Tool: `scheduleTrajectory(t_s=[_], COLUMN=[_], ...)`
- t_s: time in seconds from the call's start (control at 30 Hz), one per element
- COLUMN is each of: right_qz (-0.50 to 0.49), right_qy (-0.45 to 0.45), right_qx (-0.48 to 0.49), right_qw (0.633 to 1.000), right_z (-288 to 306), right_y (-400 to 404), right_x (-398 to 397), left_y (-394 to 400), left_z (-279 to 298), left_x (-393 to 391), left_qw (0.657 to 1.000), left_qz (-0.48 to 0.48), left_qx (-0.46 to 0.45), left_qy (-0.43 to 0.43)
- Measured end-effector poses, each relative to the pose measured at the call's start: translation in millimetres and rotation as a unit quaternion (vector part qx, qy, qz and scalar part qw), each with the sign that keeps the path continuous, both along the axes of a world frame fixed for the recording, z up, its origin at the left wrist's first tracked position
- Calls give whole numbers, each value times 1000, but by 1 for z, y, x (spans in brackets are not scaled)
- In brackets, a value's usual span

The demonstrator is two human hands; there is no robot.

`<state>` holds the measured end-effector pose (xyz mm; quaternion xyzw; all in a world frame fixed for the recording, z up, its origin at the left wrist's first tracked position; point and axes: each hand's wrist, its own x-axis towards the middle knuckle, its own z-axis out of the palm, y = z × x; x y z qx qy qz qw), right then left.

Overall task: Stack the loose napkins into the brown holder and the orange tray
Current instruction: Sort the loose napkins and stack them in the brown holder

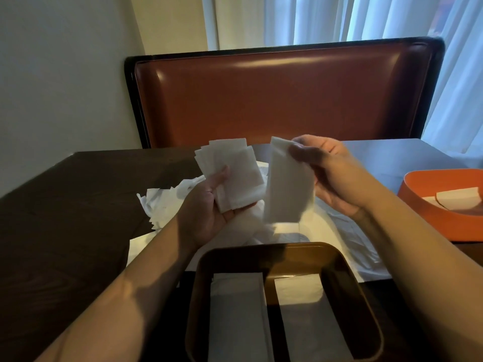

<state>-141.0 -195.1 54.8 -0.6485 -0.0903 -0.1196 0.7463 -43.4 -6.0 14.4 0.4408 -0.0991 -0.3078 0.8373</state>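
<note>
Mid-gather step: fanned napkin stack at frame centre, held by left hand, thumb curled over it. Right hand pinches a single napkin, blurred. Loose pile behind on worktop. Brown holder bottom centre, orange tray right edge, both part-filled. Next, likely: square the stack, then lower it into the holder.

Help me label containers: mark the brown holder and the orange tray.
Brown rounded plastic holder [264, 250], head view, far rim.
Orange plastic tray [418, 190], head view, left outer wall.
</note>
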Motion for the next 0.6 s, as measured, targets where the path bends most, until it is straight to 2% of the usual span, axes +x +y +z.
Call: scheduleTrajectory(t_s=[0.07,0.13,0.2,0.3,0.5,0.6], right_qz=[-29,-133,-197,-203,-259,-269], right_qy=[-2,-27,-34,-23,-56,-64], right_qx=[-29,-115,-165,-171,-181,-121], right_qw=[999,984,966,964,947,953], right_z=[-3,-12,-22,-32,-29,-28], right_y=[7,15,19,23,24,24], right_x=[5,14,22,28,28,28], left_y=[0,-1,-2,-4,-1,-1], left_z=[1,1,2,3,1,-1], left_x=[-1,-3,-6,-7,-5,-5], left_qw=[1000,999,998,998,996,992], left_qz=[-29,-53,-59,-55,-79,-102], left_qx=[6,7,15,31,20,31], left_qy=[-6,-10,-10,-17,-35,-61])
